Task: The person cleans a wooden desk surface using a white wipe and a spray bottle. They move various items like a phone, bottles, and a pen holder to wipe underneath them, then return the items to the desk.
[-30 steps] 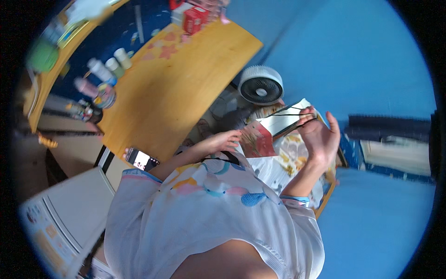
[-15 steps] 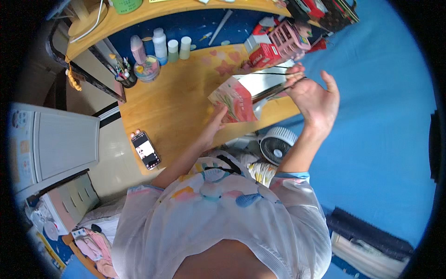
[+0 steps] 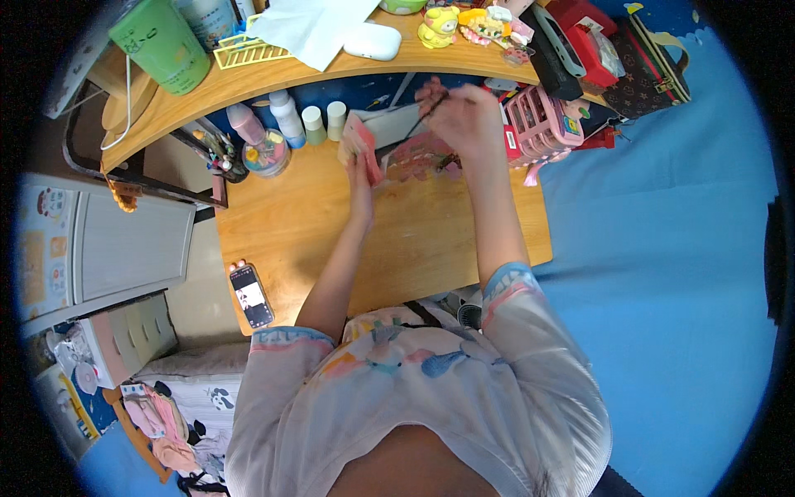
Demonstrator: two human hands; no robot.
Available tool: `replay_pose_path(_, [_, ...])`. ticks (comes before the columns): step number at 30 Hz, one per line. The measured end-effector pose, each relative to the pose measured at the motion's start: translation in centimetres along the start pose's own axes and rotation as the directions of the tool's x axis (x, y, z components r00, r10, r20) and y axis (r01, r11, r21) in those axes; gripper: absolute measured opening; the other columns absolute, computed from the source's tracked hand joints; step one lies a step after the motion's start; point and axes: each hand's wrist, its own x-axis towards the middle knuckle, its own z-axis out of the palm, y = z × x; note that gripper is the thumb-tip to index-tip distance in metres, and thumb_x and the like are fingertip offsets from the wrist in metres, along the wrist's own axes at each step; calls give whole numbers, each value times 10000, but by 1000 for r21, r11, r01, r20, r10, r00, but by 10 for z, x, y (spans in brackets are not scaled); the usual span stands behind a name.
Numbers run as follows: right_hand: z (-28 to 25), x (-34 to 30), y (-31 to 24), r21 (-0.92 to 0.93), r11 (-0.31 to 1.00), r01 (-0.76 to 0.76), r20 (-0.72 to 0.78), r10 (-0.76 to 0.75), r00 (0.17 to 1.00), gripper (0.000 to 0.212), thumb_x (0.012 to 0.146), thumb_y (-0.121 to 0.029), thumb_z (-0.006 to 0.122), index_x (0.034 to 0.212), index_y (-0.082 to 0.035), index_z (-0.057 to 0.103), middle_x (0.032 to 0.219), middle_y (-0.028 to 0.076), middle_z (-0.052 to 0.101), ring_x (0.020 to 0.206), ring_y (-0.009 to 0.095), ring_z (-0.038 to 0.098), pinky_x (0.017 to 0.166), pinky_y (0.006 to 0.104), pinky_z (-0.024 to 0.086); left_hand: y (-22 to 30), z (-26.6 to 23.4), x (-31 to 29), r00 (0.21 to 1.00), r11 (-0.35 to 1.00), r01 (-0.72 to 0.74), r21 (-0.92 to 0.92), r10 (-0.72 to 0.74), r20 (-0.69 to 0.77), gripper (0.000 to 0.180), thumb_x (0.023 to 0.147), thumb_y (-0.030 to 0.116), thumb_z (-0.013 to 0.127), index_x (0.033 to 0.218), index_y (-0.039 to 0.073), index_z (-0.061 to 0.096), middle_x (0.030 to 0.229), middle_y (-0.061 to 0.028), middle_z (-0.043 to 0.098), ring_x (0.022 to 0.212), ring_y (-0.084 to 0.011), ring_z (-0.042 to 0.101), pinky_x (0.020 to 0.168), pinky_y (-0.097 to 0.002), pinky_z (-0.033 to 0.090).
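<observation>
Over the far part of the desk I hold up what looks like a pink floral paper bag (image 3: 362, 137), tilted on its side, with a pale panel and a dark cord handle. My left hand (image 3: 358, 176) is closed on its pink left end. My right hand (image 3: 460, 120) is raised at the other end with its fingers bent around the dark cord (image 3: 418, 124). The bag's far side and part of its opening are hidden behind my right hand and wrist.
A phone (image 3: 252, 296) lies at the desk's (image 3: 397, 257) front left corner. Bottles (image 3: 287, 118), a pen holder (image 3: 224, 157) and a round container (image 3: 267, 154) line the back left. A pink basket (image 3: 542, 124) stands back right, below a shelf (image 3: 464, 62) of small items.
Both hands have moved farther over the desk, and the bag has turned so its pink end stands narrower. My right hand has shifted left. More of the upper shelf shows.
</observation>
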Motion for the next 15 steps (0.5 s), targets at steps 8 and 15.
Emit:
replay_pose_path(8, [-37,67,-38,-123,990,74,92,-63,994,446,930,-368,538,1241,-58,459,1161,121,525,1002,243,506,821,415,445,-16,15,50,978,953,-87,292,137,-154,646,981,466,411,1426,3,350,1468,-169,334,1367,-290,283,1125,-359,207])
replay_pose_path(15, [-26,62,-55,-279,931,236,-159,-287,945,540,957,-467,421,1349,-96,399,1374,123,434,1233,309,440,1024,498,385,0,80,39,994,994,111,16,-110,-15,585,987,521,369,1391,98,360,1334,-76,473,1223,-214,448,1050,-339,341])
